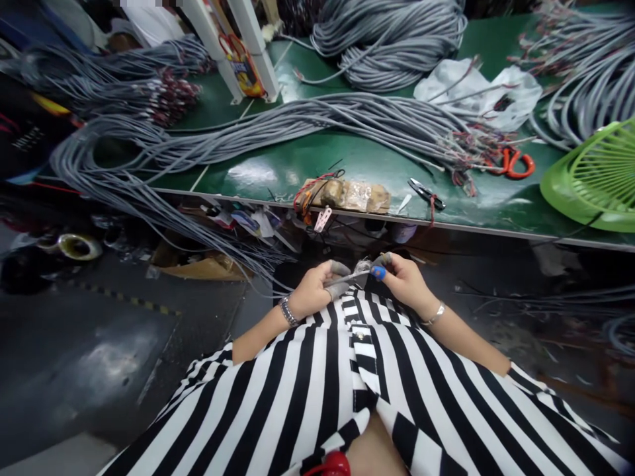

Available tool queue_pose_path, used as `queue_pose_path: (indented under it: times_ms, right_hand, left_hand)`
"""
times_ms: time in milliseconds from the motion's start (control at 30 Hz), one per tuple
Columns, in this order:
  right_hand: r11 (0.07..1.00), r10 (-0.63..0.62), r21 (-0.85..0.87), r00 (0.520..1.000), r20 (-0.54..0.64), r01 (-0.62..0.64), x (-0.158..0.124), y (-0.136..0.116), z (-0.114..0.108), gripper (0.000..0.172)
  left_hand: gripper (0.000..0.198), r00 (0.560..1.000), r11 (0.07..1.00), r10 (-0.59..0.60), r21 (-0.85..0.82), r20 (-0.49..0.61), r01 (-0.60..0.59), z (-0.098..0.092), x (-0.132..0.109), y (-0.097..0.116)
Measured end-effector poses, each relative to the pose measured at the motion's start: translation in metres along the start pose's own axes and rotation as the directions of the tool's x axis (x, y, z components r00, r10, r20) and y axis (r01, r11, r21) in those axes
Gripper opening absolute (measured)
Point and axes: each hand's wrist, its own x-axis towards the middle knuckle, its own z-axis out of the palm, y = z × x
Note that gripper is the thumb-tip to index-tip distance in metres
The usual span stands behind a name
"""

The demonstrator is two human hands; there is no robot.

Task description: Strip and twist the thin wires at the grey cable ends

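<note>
Close to my body, in front of the bench, my left hand (317,285) pinches a grey cable (350,277) between covered fingertips. Facing it, my right hand (403,281) has thumb and fingers closed on the cable's end, where thin pale strands (363,266) fan out. A blue covering wraps my right thumb, and grey ones sit on other fingertips. Several grey cables hang from the bench down toward my left hand. Just beyond my hands, on the bench edge, lies a taped brown block (358,196) with red and black wires around it.
On the green bench (278,165) lies a long bundle of grey cables (297,122). Orange-handled scissors (518,165), small cutters (426,193) and a green fan (595,178) are toward the right. A coiled cable heap (391,39) and a plastic bag (461,86) lie behind.
</note>
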Motion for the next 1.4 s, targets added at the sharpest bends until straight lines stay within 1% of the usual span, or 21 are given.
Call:
queue_pose_path:
  times_ms: [67, 100, 133, 167, 233, 267, 300, 333, 367, 400, 467, 533, 600, 667, 733, 900, 1033, 1133, 1233, 1333, 1400]
  right_hand:
    - [0.993, 0.082, 0.082, 0.996, 0.027, -0.084, 0.002, 0.0, 0.003, 0.029]
    - [0.985, 0.111, 0.126, 0.992, 0.051, -0.117, 0.004, -0.001, 0.004, 0.031]
    - [0.977, 0.133, 0.161, 0.989, 0.069, -0.142, 0.005, -0.001, 0.006, 0.033]
    - [0.971, 0.147, 0.179, 0.986, 0.085, -0.16, 0.007, -0.002, 0.007, 0.034]
    - [0.977, 0.15, 0.133, 0.983, 0.106, -0.163, 0.012, -0.005, 0.008, 0.037]
    - [0.988, 0.133, 0.058, 0.985, 0.108, -0.14, 0.014, -0.006, 0.006, 0.038]
    - [0.994, 0.099, -0.057, 0.99, 0.098, -0.094, 0.016, -0.008, 0.004, 0.038]
    - [0.979, 0.046, -0.202, 0.996, 0.077, -0.03, 0.017, -0.011, 0.0, 0.037]
    - [0.934, -0.028, -0.355, 0.998, 0.056, 0.046, 0.018, -0.015, -0.005, 0.036]
    - [0.861, -0.116, -0.494, 0.992, 0.044, 0.122, 0.017, -0.02, -0.01, 0.034]
    - [0.684, -0.276, -0.685, 0.958, 0.078, 0.253, 0.016, -0.032, -0.019, 0.032]
    - [0.543, -0.364, -0.763, 0.917, 0.161, 0.35, 0.013, -0.043, -0.024, 0.031]
    - [0.452, -0.393, -0.797, 0.891, 0.225, 0.4, 0.01, -0.05, -0.024, 0.028]
    - [0.405, -0.395, -0.815, 0.883, 0.254, 0.415, 0.009, -0.053, -0.021, 0.028]
    - [0.385, -0.385, -0.825, 0.885, 0.263, 0.413, 0.01, -0.053, -0.019, 0.028]
    - [0.393, -0.373, -0.812, 0.882, 0.288, 0.431, 0.011, -0.049, -0.016, 0.029]
    - [0.439, -0.366, -0.773, 0.877, 0.311, 0.457, 0.012, -0.048, -0.011, 0.025]
    - [0.482, -0.341, -0.755, 0.889, 0.306, 0.445, 0.013, -0.043, -0.005, 0.026]
    - [0.565, -0.31, -0.724, 0.915, 0.258, 0.396, 0.013, -0.034, 0.001, 0.03]
    - [0.701, -0.26, -0.638, 0.948, 0.186, 0.318, 0.012, -0.024, 0.008, 0.031]
    - [0.804, -0.193, -0.547, 0.972, 0.133, 0.234, 0.01, -0.017, 0.013, 0.03]
  left_hand:
    - [0.021, 0.988, 0.982, 0.091, 0.176, -0.122, -0.069, -0.002, -0.003, -0.001]
    - [0.018, 0.978, 0.958, 0.144, 0.269, -0.15, -0.1, -0.004, -0.004, -0.001]
    - [0.017, 0.972, 0.933, 0.186, 0.335, -0.141, -0.13, -0.005, -0.005, 0.0]
    - [0.018, 0.973, 0.92, 0.206, 0.359, -0.105, -0.156, -0.006, -0.006, 0.001]
    - [0.019, 0.984, 0.944, 0.176, 0.287, -0.023, -0.162, -0.008, -0.008, 0.003]
    - [0.02, 0.99, 0.966, 0.14, 0.217, 0.001, -0.137, -0.008, -0.009, 0.004]
    - [0.021, 0.995, 0.985, 0.1, 0.144, 0.007, -0.1, -0.009, -0.009, 0.005]
    - [0.023, 0.998, 0.995, 0.063, 0.08, -0.006, -0.062, -0.009, -0.01, 0.006]
    - [0.024, 0.999, 0.999, 0.031, 0.034, -0.029, -0.03, -0.009, -0.01, 0.006]
    - [0.024, 0.999, 1.0, 0.01, 0.007, -0.051, -0.01, -0.01, -0.01, 0.005]
    - [0.024, 0.997, 1.0, -0.002, -0.004, -0.073, 0.002, -0.011, -0.011, 0.003]
    - [0.024, 0.997, 1.0, -0.003, 0.016, -0.072, 0.004, -0.011, -0.012, 0.001]
    - [0.023, 0.997, 0.999, -0.002, 0.034, -0.072, 0.004, -0.012, -0.013, -0.002]
    - [0.023, 0.997, 0.999, 0.002, 0.04, -0.079, 0.001, -0.012, -0.014, -0.003]
    - [0.022, 0.997, 0.999, 0.008, 0.04, -0.082, -0.005, -0.011, -0.016, -0.003]
    - [0.023, 0.997, 1.0, 0.004, 0.027, -0.076, -0.002, -0.011, -0.019, -0.001]
    - [0.022, 0.998, 1.0, -0.004, 0.002, -0.067, 0.004, -0.01, -0.019, -0.002]
    - [0.023, 0.998, 1.0, -0.005, -0.02, -0.057, 0.004, -0.01, -0.019, -0.002]
    - [0.025, 0.998, 1.0, -0.011, -0.019, -0.059, 0.01, -0.01, -0.019, -0.003]
    - [0.026, 0.998, 1.0, -0.016, -0.006, -0.06, 0.015, -0.011, -0.019, -0.003]
    - [0.025, 0.998, 1.0, -0.004, 0.025, -0.055, 0.006, -0.012, -0.019, -0.002]
